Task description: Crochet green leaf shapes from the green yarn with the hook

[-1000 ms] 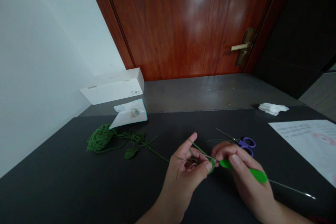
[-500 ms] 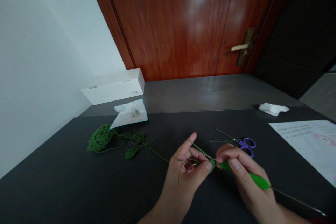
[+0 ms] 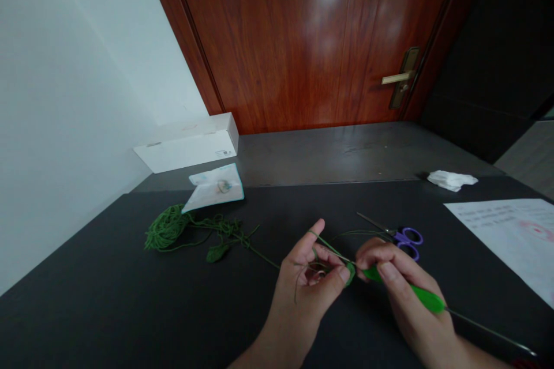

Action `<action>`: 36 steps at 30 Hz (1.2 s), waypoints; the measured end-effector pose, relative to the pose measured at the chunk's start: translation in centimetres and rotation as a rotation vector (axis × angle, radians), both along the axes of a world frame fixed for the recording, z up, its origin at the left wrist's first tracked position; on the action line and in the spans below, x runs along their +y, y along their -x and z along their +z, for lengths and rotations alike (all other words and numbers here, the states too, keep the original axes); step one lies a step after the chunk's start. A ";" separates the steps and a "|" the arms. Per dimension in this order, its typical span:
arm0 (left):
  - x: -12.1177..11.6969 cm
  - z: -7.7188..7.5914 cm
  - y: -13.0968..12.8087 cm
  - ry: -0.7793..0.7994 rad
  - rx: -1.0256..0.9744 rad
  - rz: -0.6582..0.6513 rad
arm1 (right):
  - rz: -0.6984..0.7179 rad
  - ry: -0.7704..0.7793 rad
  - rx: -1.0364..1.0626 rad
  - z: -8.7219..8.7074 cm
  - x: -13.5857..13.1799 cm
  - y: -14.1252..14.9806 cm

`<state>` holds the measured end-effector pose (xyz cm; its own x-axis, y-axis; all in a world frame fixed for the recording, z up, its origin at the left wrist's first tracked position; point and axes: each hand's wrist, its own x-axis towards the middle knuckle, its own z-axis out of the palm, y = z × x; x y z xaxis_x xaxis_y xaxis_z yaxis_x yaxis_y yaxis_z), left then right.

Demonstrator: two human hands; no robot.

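My left fingers [image 3: 343, 274] pinch the crocheted leaf [image 3: 350, 273], my right fingers [image 3: 376, 253] grip the green crochet hook [image 3: 426, 300] beside the purple scissors [image 3: 407, 240], yarn [image 3: 331, 248] best kept taut.

White wall [image 3: 86, 69] at left; reddish wooden door [image 3: 303, 34] with brass lever handle [image 3: 397, 78] ahead — dark panel [image 3: 480, 40] at right, possibly a cabinet, view poor.

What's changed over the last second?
The right hand has dropped slightly, swinging the metal end of the green-handled crochet hook down and right, with no release. The left hand keeps its pinch on the small green crocheted leaf. The green yarn bundle and purple-handled scissors stayed put.
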<state>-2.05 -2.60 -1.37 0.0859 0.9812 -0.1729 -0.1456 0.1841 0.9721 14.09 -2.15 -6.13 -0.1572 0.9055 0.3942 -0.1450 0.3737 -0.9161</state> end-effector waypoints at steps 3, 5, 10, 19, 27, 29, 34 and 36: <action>0.1 -0.1 0.0 -0.001 -0.013 -0.006 | -0.007 0.002 0.001 0.1 0.0 0.1; 0.1 -0.1 0.0 0.005 -0.017 -0.008 | -0.011 0.004 0.004 0.1 0.1 0.1; 0.1 0.1 -0.1 0.010 -0.019 0.003 | -0.013 -0.004 -0.001 -0.1 -0.1 0.1; 0.0 -0.2 -0.1 -0.015 -0.023 0.074 | -0.037 -0.257 -0.167 1.3 0.0 -0.1; -0.1 0.4 -0.1 -0.030 0.084 0.085 | -0.099 -0.499 -0.449 1.7 -0.1 -0.3; -0.1 0.4 -0.1 -0.026 0.085 0.089 | -0.129 -0.611 -0.549 1.3 0.0 -0.4; 0.2 -0.1 -0.1 0.092 -0.200 0.063 | -0.233 -0.835 -0.715 0.4 0.4 -0.4; 0.4 -0.3 0.0 0.203 -0.395 -0.019 | -0.208 -0.864 -0.686 0.2 0.6 -0.5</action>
